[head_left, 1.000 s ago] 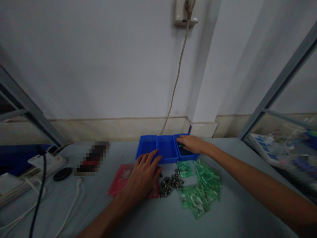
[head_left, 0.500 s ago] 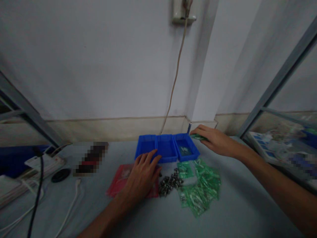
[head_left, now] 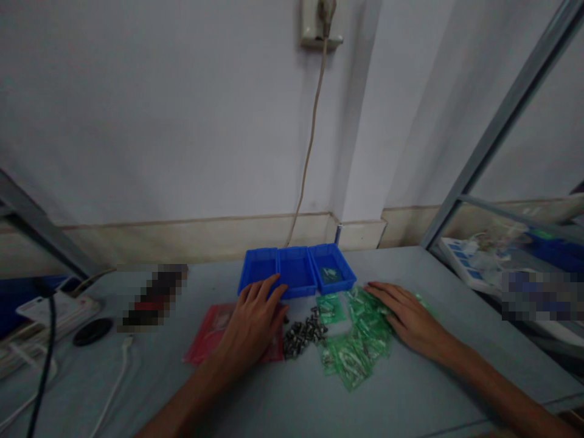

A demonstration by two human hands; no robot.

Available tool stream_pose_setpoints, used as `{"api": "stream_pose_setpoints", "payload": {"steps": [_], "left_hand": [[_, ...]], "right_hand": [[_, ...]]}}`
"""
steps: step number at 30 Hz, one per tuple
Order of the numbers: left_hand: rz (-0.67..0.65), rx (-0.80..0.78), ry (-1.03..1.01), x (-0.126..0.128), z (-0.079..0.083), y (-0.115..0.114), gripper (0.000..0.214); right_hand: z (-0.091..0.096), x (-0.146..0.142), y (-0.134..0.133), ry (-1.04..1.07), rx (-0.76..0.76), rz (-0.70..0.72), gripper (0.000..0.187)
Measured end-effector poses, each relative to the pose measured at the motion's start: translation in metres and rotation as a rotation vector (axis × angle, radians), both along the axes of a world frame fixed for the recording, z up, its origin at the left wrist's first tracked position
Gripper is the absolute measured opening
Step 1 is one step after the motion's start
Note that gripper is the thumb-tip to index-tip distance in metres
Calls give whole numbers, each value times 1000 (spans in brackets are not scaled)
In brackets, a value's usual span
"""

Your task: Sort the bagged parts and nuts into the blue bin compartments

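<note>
My left hand (head_left: 255, 322) is open, its fingers loosely spread over the red plastic bags (head_left: 207, 334), fingertips close to the front of the blue bins (head_left: 296, 291). The palm side is hidden. To its right lies a heap of small dark metal parts (head_left: 301, 337), like screws or fittings. My right hand (head_left: 408, 316) rests with fingers stretched out on the right edge of a pile of green plastic bags (head_left: 353, 359) with small parts inside. A bit of green plastic (head_left: 426, 302) shows behind that hand. A small greenish packet (head_left: 330, 274) lies in the right-hand bin.
On the left of the grey table (head_left: 283, 407) are a blurred-out dark object (head_left: 155, 298), a round black disc (head_left: 92, 331) and a white cable (head_left: 116, 377). Metal frame posts stand at both sides. A power strip (head_left: 463, 261) lies at the right, and the wall is behind.
My right hand has come down and toward me from beside the right bin to the green bags; the green packet it held is no longer visible in its fingers. The left hand stays put.
</note>
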State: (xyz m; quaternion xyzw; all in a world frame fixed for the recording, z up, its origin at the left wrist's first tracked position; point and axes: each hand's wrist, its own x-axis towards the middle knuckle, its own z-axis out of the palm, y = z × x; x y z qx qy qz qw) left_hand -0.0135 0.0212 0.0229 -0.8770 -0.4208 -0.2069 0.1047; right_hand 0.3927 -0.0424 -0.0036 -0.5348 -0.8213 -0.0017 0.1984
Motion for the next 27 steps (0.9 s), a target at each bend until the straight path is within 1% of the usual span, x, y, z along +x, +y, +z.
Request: {"api": "stream_pose_setpoints", "payload": {"steps": [2, 4, 6, 8, 9, 11, 13, 14, 15, 16, 18, 21, 25, 27], "left_hand": [[-6, 1, -9, 0, -2, 1, 36], [-9, 2, -18, -1, -3, 2, 36], [-10, 3, -21, -1, -4, 3, 36], [-15, 4, -23, -1, -4, 4, 36], [-17, 3, -24, -1, -5, 4, 37], [-20, 7, -30, -1, -5, 4, 37], [-18, 15, -36, -1, -5, 4, 36], [-19, 20, -37, -1, -6, 5, 36], [-20, 24, -36, -1, -6, 5, 37], [-22, 26, -34, -1, -6, 5, 37], [-28, 28, -28, -1, -5, 5, 37], [-28, 26, -30, -1, -5, 6, 37], [-24, 20, -28, 0, -4, 5, 36], [-19, 20, -23, 0, -3, 4, 36]], "right_hand": [[0, -4, -3, 26, -33, 21, 67], [10, -7, -6, 43, -78, 59, 67], [24, -5, -6, 42, -130, 88, 69], [34, 2, -6, 48, -157, 60, 73], [35, 7, -6, 65, -150, 14, 69], [31, 22, -7, 82, -83, -126, 54], [18, 37, -13, 46, -14, -258, 49], [11, 43, -17, 21, -5, -282, 47], [4, 48, -23, 3, -20, -276, 46], [-2, 51, -29, -8, -49, -258, 47], [-10, 51, -44, -6, -60, -285, 51], [-14, 40, -64, 46, -43, -350, 54], [-17, 9, -85, 77, -11, -354, 46], [-19, -8, -92, 74, -10, -329, 46]]}}
